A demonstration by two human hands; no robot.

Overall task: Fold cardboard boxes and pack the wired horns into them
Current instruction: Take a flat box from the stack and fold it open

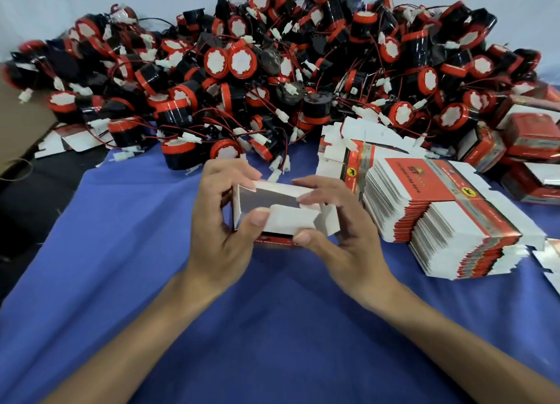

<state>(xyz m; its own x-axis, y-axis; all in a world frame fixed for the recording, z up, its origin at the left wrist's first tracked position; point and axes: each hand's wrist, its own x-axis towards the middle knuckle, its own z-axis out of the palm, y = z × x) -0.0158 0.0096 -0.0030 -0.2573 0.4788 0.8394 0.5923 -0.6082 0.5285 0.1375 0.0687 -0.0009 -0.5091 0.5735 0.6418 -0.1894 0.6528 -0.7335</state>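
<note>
Nearest me spreads the blue cloth (272, 328). Over its middle, my left hand (222, 218) and right hand (336, 221) both grasp a half-folded cardboard box (291, 224), thumbs on its near white flaps, fingers curled over the far edge. Just right lie stacks of flat boxes (448, 218). Beyond sprawls the heap of wired horns (272, 70), with made-up boxes (530, 136) at far right.

The horns (242, 61) across the top of the frame are black with red rims and white faces. The desk cloth (121, 252) is plain blue; the flat boxes (424, 185) at right are red and white.
</note>
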